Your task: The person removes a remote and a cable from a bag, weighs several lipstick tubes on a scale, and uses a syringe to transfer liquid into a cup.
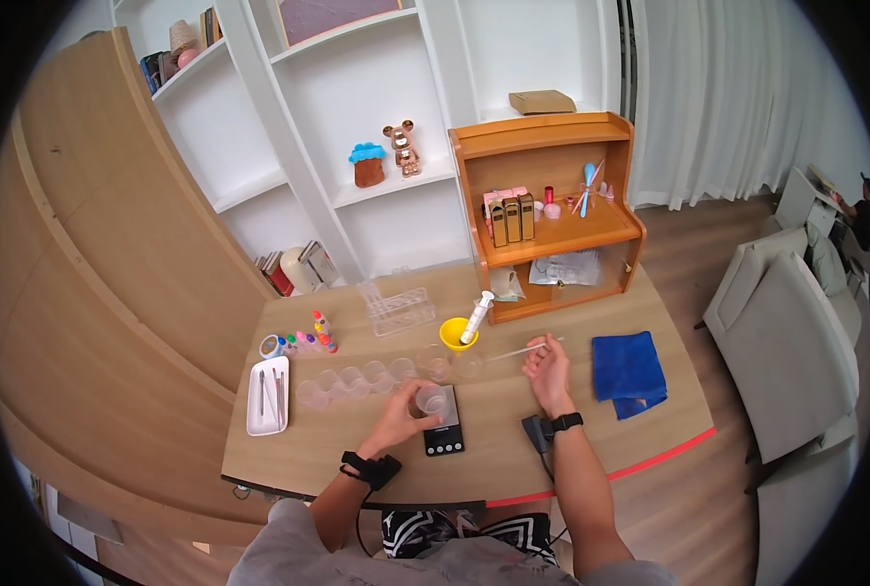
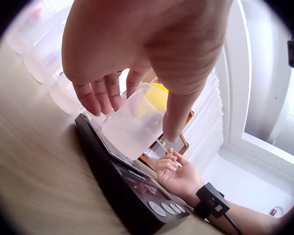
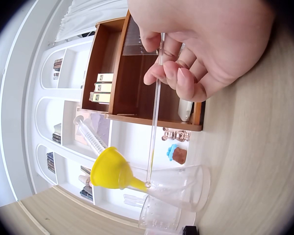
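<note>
My left hand point(image 1: 396, 418) grips a clear plastic cup point(image 2: 130, 128), thumb on one side and fingers on the other. The cup is over the plate of a black digital scale point(image 1: 445, 441). In my right hand point(image 1: 549, 376), thumb and fingers pinch a thin clear stirring rod point(image 3: 156, 110). Its lower tip appears beside the spout of a yellow funnel point(image 3: 109, 169) in the right wrist view. The funnel sits at the mouth of a clear conical flask point(image 3: 188, 183), and a syringe point(image 1: 477, 314) leans inside the funnel.
Several clear cups point(image 1: 352, 379) line the table left of the scale, before a clear rack point(image 1: 401, 311). Small bottles point(image 1: 320, 337) and a white tray point(image 1: 256, 400) with tools stand farther left. A blue cloth point(image 1: 628, 366) lies right; a wooden cabinet point(image 1: 552, 256) stands behind.
</note>
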The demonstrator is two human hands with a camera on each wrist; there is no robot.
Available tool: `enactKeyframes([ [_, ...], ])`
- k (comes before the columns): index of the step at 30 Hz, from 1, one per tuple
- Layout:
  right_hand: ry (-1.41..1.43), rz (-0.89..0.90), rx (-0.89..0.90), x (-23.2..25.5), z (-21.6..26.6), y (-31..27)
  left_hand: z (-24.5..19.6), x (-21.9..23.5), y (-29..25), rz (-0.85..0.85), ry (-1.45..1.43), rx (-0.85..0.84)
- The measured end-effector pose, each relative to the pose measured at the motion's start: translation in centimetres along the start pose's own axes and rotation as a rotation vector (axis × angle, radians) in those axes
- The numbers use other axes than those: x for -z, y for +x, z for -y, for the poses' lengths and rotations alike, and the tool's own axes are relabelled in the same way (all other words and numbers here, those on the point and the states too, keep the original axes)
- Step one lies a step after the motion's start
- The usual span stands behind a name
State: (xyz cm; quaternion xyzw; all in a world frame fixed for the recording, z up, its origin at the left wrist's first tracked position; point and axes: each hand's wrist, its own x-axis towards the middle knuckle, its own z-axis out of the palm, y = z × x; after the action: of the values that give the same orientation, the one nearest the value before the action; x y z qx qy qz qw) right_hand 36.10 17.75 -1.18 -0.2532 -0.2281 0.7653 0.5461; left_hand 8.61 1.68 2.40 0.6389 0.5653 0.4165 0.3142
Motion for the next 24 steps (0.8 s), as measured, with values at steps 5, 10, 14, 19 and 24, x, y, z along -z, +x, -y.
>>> enactKeyframes([
  [5, -0.018, 0.013, 0.011, -0.3, 0.2, -0.2, 1.0, 0.3, 0.7, 0.035, -0.144, -0.051],
  [10, -0.017, 0.023, 0.019, -0.8, 0.3, -0.6, 0.5, 1.2, 0.2, 0.11, -0.015, 0.011],
  [14, -0.023, 0.019, 0.03, -0.9, 0.2, -0.7, 2.4, 1.2, 0.1, 0.147, -0.146, -0.008],
  [19, -0.014, 0.033, 0.036, -0.9, -0.3, -0.5, 1.9, 2.1, 0.3, 0.249, -0.2, 0.04],
  [24, 0.011, 0.074, 0.061, -0.8, -0.4, -0.3, 2.7, 2.0, 0.6, 0.324, -0.407, 0.077],
])
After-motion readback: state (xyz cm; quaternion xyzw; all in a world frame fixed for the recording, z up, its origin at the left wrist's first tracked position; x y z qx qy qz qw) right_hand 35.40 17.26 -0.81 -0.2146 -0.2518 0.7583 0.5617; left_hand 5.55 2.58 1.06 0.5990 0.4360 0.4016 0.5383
